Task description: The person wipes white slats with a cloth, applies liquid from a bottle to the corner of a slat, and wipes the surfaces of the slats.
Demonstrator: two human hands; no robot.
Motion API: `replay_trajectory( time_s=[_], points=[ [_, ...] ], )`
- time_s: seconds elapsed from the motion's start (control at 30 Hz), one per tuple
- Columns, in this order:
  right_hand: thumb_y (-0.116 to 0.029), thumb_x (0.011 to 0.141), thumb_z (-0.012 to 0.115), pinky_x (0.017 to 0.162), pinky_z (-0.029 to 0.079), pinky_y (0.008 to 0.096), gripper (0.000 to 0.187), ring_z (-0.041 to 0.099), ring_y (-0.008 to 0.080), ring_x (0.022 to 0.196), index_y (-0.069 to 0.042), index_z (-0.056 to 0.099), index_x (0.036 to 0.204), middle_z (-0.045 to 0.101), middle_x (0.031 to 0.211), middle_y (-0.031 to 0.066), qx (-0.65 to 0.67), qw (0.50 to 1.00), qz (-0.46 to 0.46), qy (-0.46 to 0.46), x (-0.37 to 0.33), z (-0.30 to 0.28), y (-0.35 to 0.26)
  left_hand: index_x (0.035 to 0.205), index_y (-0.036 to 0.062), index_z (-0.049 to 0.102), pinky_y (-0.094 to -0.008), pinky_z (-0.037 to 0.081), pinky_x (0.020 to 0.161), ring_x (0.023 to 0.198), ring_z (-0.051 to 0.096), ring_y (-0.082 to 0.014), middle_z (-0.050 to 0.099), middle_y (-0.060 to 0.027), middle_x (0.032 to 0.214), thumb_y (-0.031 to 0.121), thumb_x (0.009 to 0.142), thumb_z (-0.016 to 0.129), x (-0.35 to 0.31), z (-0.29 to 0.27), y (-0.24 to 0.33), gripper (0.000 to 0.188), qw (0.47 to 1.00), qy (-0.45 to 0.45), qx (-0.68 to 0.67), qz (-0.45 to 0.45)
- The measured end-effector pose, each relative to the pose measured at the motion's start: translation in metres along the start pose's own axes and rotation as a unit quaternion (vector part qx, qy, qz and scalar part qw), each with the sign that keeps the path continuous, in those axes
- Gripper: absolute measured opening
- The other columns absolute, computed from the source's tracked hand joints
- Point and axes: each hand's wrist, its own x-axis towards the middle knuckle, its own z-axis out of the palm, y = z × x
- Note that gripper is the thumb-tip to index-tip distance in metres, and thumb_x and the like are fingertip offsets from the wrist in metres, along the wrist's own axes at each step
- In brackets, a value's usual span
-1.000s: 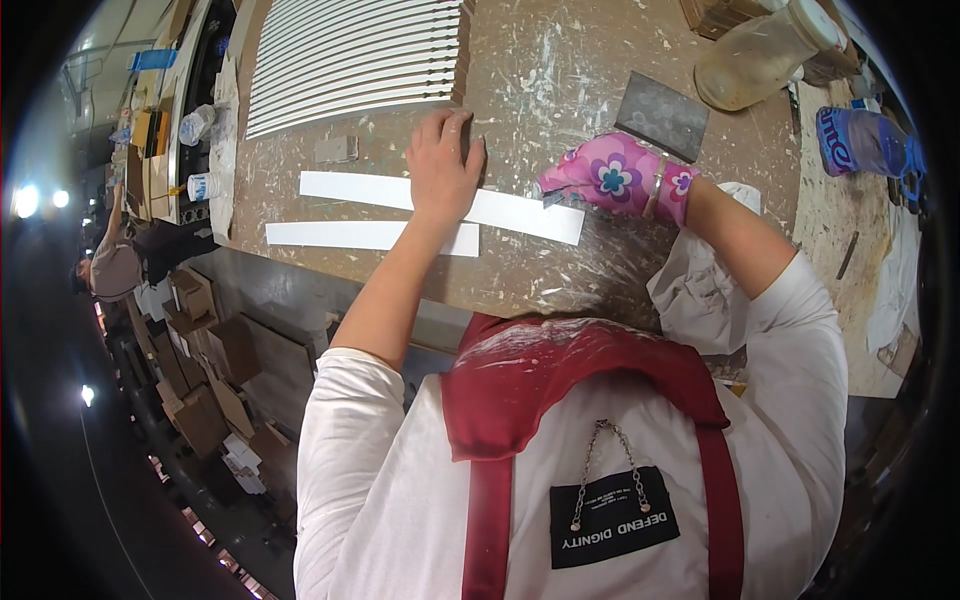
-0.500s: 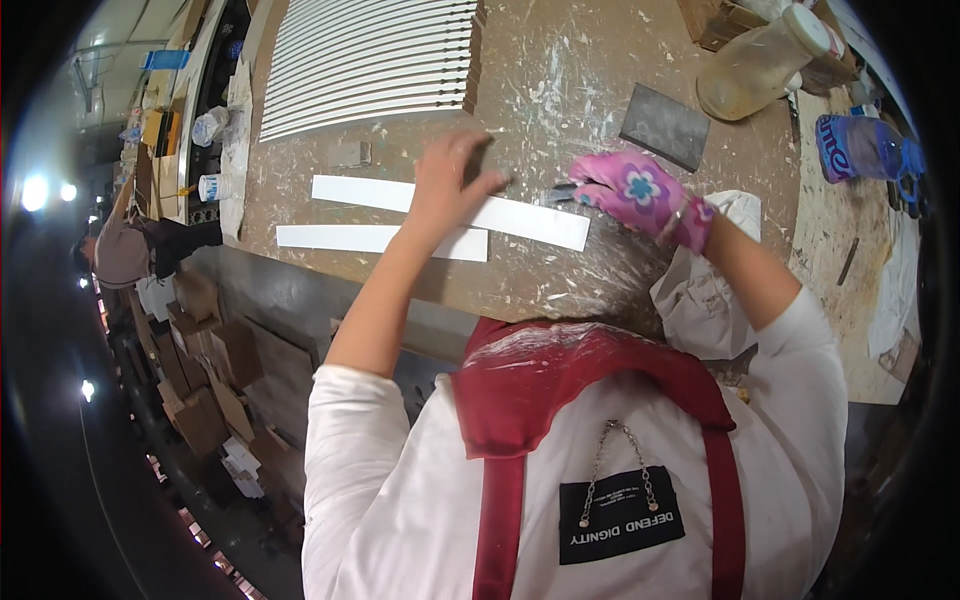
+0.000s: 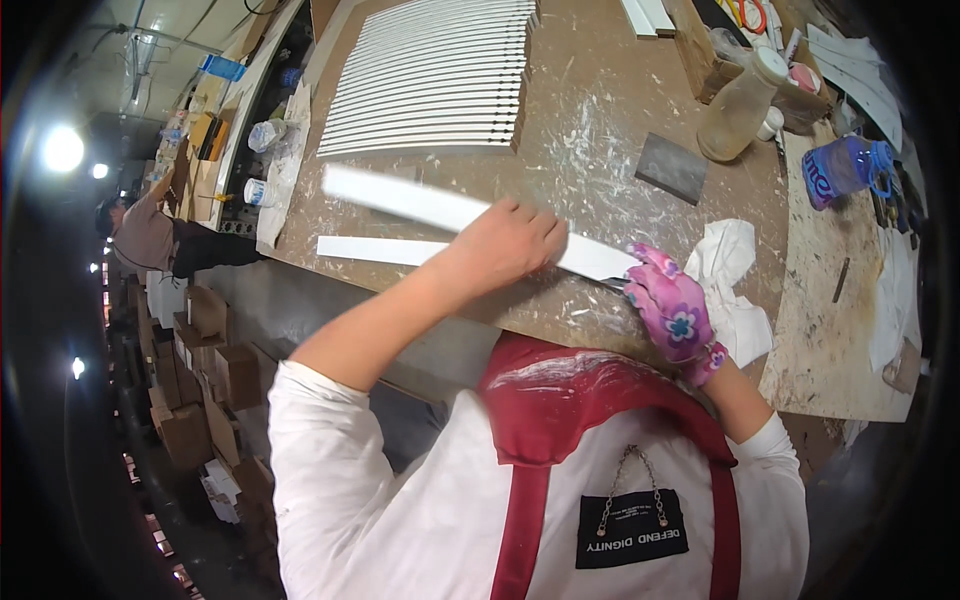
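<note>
My bare left hand [image 3: 508,240] is closed over a long white strip [image 3: 405,200], whose left end is lifted and blurred by motion. The strip slants down to the right, ending beside my right hand [image 3: 675,312]. That hand wears a pink flowered glove. Its fingers are closed on a small, thin grey tool [image 3: 613,285], mostly hidden, with the tip near the strip's right end. A second white strip [image 3: 375,250] lies flat on the worktable [image 3: 590,130], partly covered by my left forearm.
Neatly stacked white strips [image 3: 425,80] lie at the back. To the right are a dark square plate [image 3: 670,169], a cloudy bottle [image 3: 738,110], a blue-purple jug [image 3: 840,170] and a crumpled white cloth [image 3: 735,275]. Another person [image 3: 150,235] stands far left, beyond cardboard boxes [image 3: 238,377].
My left hand has closed on the upper strip and shifted it rightward, with its left end lifting. My right hand has moved down and right to the strip's end. The whole view has shifted.
</note>
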Motion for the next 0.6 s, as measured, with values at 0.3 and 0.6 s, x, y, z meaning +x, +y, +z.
replay_trajectory(
  time_s=[0.3, 0.6],
  points=[
    [-0.009, 0.09, 0.055, 0.093, 0.047, 0.0402, 0.017, 0.059, 0.0334, 0.11, 0.001, 0.064, 0.101, 0.064, 0.111, 0.0198, 0.088, 0.993, 0.062, 0.048, -0.074, 0.039, 0.013, 0.112, 0.0077, 0.056, -0.0296, 0.045, 0.076, 0.097, 0.057, -0.0171, 0.058, -0.0033, 0.101, 0.017, 0.082, 0.055, 0.081, 0.028, -0.006, 0.032, 0.957, 0.024, 0.01, 0.288],
    [-0.014, 0.095, 0.05, 0.07, 0.05, 0.0356, 0.018, 0.064, 0.0302, 0.08, -0.003, 0.059, 0.105, 0.063, 0.087, 0.0124, -0.064, 0.987, 0.085, 0.116, -0.066, 0.039, 0.0, 0.131, 0.0189, 0.05, -0.0381, 0.047, 0.089, 0.121, 0.051, -0.0258, 0.052, -0.0081, 0.131, 0.01, 0.083, 0.056, 0.07, 0.072, -0.011, 0.049, 0.953, 0.031, -0.159, 0.258]
  ],
)
